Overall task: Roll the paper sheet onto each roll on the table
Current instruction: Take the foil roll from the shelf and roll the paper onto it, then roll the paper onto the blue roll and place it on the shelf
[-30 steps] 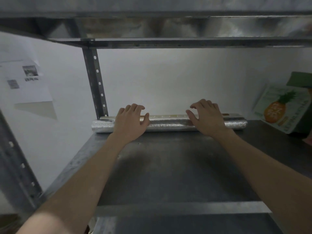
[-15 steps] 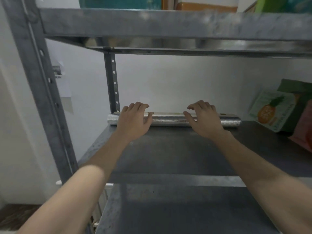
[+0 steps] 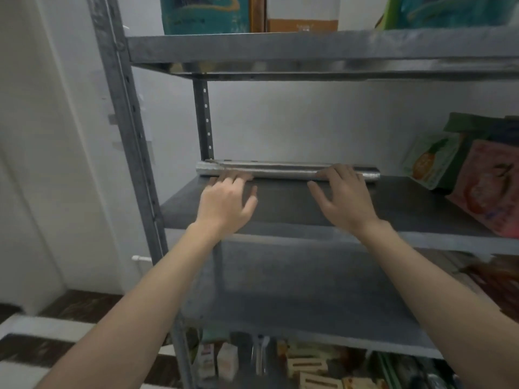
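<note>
While crinkly silver roll [image 3: 283, 171] lies on shelf [image 3: 421, 209], left hand [image 3: 224, 200], right hand [image 3: 342, 197] splayed.

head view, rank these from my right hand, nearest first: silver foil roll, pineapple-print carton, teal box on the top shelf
1. silver foil roll: straight ahead, under the fingertips of the right hand.
2. pineapple-print carton: leaning off to the right.
3. teal box: high up, to the left.

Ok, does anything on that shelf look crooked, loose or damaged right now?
Nothing stands out. The silver roll lies straight along the back of the shelf, with no loose sheet trailing. The pineapple packet at the right leans tilted, apparently propped, not fallen.
</note>
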The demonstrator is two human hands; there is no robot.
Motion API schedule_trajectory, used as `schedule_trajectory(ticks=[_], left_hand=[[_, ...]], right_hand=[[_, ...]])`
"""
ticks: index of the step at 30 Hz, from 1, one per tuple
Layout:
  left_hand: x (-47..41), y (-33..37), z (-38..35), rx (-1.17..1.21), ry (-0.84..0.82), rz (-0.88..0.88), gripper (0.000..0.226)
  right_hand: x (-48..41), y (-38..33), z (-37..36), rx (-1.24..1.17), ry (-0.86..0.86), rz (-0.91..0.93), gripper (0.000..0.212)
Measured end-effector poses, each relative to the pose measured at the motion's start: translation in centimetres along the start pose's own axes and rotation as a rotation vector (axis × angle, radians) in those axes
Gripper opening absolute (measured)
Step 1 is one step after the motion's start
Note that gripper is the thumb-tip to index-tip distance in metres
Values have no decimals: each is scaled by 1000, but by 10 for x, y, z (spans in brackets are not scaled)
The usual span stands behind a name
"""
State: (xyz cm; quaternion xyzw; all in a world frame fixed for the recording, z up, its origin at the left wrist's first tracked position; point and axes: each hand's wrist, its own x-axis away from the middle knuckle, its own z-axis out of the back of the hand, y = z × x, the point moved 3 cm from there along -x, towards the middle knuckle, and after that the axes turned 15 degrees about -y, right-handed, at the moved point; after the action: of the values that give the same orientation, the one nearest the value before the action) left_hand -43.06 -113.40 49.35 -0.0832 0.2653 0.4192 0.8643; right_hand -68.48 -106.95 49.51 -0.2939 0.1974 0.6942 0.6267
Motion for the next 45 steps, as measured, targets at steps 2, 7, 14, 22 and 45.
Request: schedule_trajectory(ticks=[2, 7, 14, 22, 45], left_hand=[[26, 13, 7, -29, 14, -17, 46], [72, 28, 40, -45, 2, 13, 47], [124, 34, 89, -54, 34, 64, 46], [216, 26, 142, -49, 26, 122, 49], [548, 5, 338, -239, 76, 537, 47]], right_hand=[[19, -8, 13, -40, -66, -36, 53], [46, -34, 42, -58, -30, -9, 54], [70, -83, 74, -84, 11, 53, 50], [114, -161, 96, -137, -24, 80, 51], [236, -467, 172, -386, -188, 415, 52]])
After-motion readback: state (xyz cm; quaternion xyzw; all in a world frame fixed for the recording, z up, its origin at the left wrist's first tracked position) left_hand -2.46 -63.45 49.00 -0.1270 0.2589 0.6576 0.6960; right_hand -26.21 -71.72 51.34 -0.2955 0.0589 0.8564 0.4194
